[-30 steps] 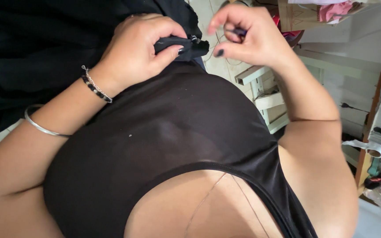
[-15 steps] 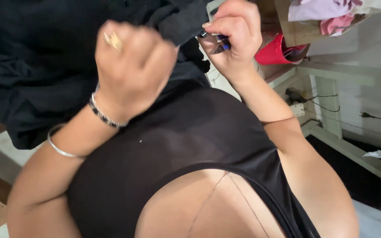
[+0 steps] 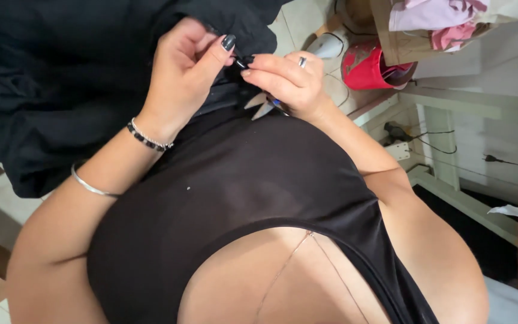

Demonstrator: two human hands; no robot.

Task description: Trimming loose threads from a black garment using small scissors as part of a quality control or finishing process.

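I see a red container (image 3: 367,66) lying beside a cardboard box (image 3: 403,42) stuffed with pink cloth (image 3: 433,18); below, a white power strip (image 3: 398,150) with black cables.

The two hands met at the garment's (image 3: 61,78) edge, left hand (image 3: 181,72) just left of right hand (image 3: 289,84), snips (image 3: 263,105) tucked under the right; bucket (image 3: 367,66) sat further right.
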